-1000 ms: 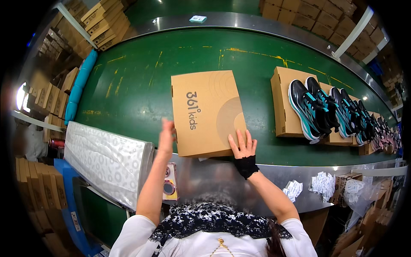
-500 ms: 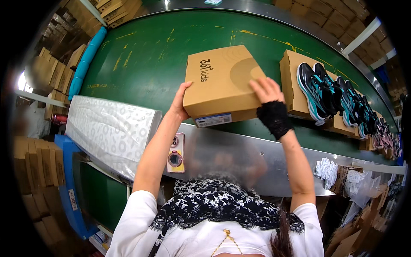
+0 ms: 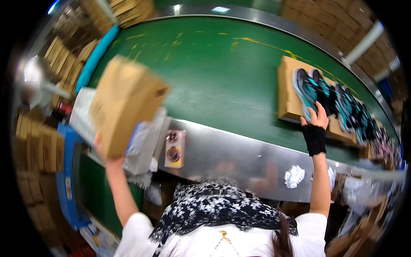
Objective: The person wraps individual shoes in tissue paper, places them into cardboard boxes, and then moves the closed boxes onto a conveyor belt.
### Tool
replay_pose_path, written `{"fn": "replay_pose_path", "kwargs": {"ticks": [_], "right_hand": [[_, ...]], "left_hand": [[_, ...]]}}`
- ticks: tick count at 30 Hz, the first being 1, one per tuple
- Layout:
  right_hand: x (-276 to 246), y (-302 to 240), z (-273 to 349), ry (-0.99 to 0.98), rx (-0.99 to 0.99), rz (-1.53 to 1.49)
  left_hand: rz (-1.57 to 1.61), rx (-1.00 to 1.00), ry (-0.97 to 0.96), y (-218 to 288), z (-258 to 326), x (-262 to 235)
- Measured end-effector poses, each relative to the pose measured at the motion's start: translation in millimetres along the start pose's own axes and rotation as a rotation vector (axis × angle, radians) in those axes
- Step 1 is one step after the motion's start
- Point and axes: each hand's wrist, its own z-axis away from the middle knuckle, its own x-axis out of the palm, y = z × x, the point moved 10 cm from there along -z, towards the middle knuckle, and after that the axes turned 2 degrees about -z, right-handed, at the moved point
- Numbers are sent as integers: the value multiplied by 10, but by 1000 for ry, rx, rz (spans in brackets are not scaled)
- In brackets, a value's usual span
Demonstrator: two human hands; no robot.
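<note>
Half a second ago you had both hands on the closed cardboard shoe box (image 3: pixel 124 103) over the near edge of the green conveyor belt (image 3: pixel 222 77). Now only your left hand (image 3: pixel 102 150) carries it: the box has swung off the belt to your left and hangs tilted and blurred in the air, above the patterned sheet (image 3: pixel 81 115) beside the belt's near left corner. Your left fingers are under the box's lower end and mostly hidden, so you hold it from below, though how far they curl I cannot tell.

Your right hand (image 3: pixel 315 122), in its black wrist wrap, has left the box and gone to the right. Its fingers are spread loosely and lie on the near edge of the next cardboard box (image 3: pixel 289 92), against the teal and black sneakers (image 3: pixel 310 90) resting on top. That box sits at the belt's near right edge, first in a row running off to the right.
</note>
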Motion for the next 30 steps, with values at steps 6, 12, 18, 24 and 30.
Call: {"fn": "replay_pose_path", "kwargs": {"ticks": [6, 12, 18, 24, 30], "right_hand": [[196, 762, -138, -227, 132, 260], [398, 1127, -286, -619, 431, 161], [110, 786, -544, -505, 357, 90], [-512, -267, -689, -715, 167, -175], [-706, -858, -442, -781, 82, -462]], "left_hand": [[155, 260, 719, 443, 1314, -1826], [-74, -51, 581, -122, 1106, -1621], [-392, -24, -552, -1154, 1246, 2022], [157, -45, -1383, -767, 2337, 3657], [415, -2, -1291, -665, 2508, 3840]]}}
